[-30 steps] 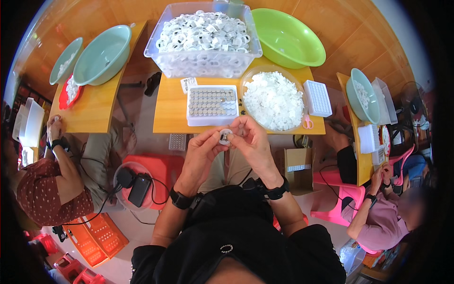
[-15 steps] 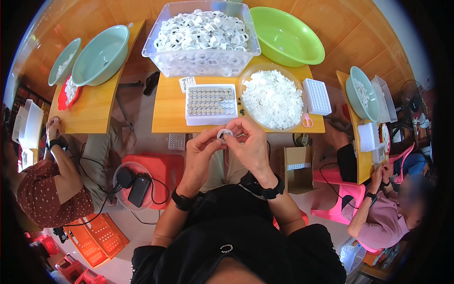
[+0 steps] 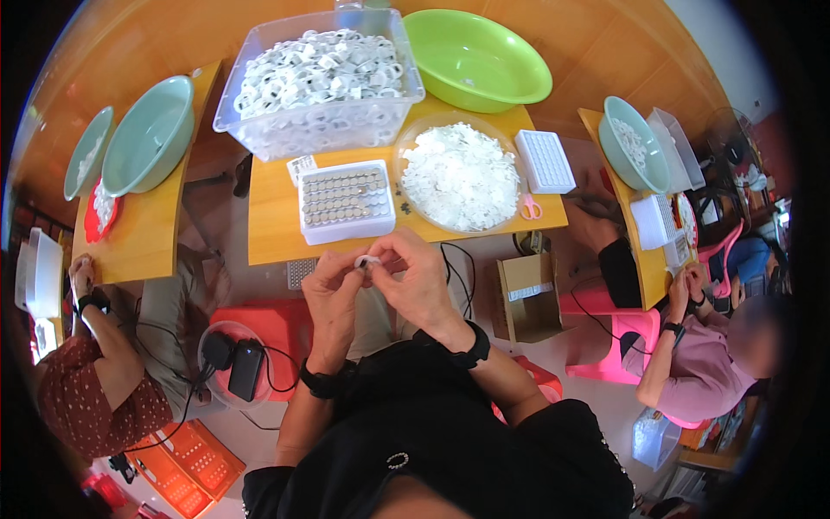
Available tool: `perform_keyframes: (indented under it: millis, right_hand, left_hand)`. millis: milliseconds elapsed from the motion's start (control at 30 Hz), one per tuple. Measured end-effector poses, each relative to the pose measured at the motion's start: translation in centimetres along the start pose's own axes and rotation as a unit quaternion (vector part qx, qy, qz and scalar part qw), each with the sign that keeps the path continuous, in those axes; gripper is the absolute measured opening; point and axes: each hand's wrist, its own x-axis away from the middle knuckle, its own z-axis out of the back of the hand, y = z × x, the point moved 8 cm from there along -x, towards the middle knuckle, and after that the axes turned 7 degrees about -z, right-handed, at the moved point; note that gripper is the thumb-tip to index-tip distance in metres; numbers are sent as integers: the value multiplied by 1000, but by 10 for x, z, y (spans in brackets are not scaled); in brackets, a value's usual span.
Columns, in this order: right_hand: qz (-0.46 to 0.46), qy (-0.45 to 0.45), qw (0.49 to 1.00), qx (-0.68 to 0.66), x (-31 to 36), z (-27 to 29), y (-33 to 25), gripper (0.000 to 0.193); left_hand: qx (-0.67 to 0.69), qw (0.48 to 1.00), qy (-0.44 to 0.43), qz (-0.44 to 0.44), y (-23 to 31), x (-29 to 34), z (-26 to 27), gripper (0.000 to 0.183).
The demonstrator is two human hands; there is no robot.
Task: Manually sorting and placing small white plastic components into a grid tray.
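In front of my body, just off the table's near edge, my left hand point(image 3: 333, 292) and my right hand point(image 3: 415, 281) meet at the fingertips. Between them they pinch a small white plastic ring-shaped piece point(image 3: 367, 259) with a dark spot at its middle; the fingers partly cover it. Just beyond stands a white tray point(image 3: 350, 232) with rows of round silvery button-like discs, some rows on the right looking paler. To its right, a round clear basin point(image 3: 399, 173) holds a heap of small white pieces. A few tiny black parts point(image 3: 404, 208) lie between tray and basin.
Behind stands a clear bin point(image 3: 324, 137) full of white rings, beside a green basin point(image 3: 484, 65). Pink scissors point(image 3: 531, 208) and another white tray point(image 3: 546, 164) lie right. An open cardboard box point(image 3: 523, 311) stands below. People sit at tables on both sides.
The whole view has shifted, so the table sits further left in it. The ring has turned in my fingers and shows more edge-on. Both hands still hold it.
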Motion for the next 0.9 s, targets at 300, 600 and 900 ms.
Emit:
perform_keyframes:
  millis: [300,600,900]
  right_hand:
    - [-69,-11,996,-60,-3,14,32,12]
    - [-52,-43,998,-6,-13,42,29,8]
    - [54,182,919,345,-64,128,47,15]
  left_hand:
    - [67,993,-49,87,-19,-2,-12,27]
    - [214,949,-59,225,-40,9,-17,25]
    - [200,949,-64,235,-39,8,-23,27]
